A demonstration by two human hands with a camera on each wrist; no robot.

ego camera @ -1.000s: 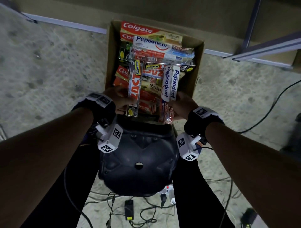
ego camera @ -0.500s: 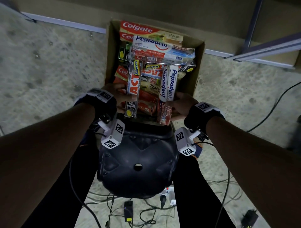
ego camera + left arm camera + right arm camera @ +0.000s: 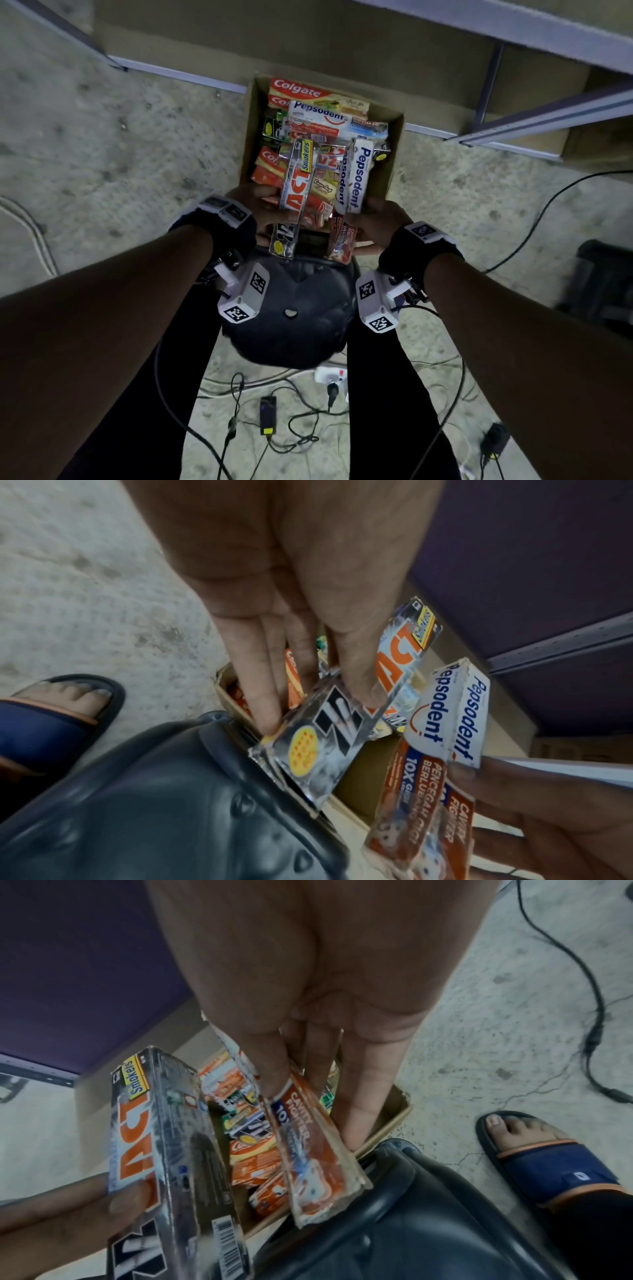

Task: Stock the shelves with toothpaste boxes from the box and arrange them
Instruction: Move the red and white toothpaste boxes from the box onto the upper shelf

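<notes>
An open cardboard carton (image 3: 394, 164) on the floor is packed with toothpaste boxes, Colgate and Pepsodent among them. My left hand (image 3: 270, 212) pinches a silver and orange Zact Smokers box (image 3: 296, 192) between thumb and fingers, tilted over the carton's near edge. In the left wrist view my left hand (image 3: 315, 710) has its thumb on top of the Zact box (image 3: 329, 739). My right hand (image 3: 366, 219) grips two white Pepsodent boxes (image 3: 356, 178) held together. In the right wrist view my right hand (image 3: 311, 1112) clamps their orange end (image 3: 308, 1150).
A black stool seat (image 3: 287, 308) sits between my legs, touching the carton's near side. Metal shelf rails (image 3: 548, 113) run at the upper right. Cables, a power strip (image 3: 329, 377) and adapters lie on the concrete floor behind. My sandalled feet (image 3: 548, 1156) flank the stool.
Both hands keep the same boxes. They have lifted them slightly from the carton, and the view has tilted so that more of the shelf rails show.
</notes>
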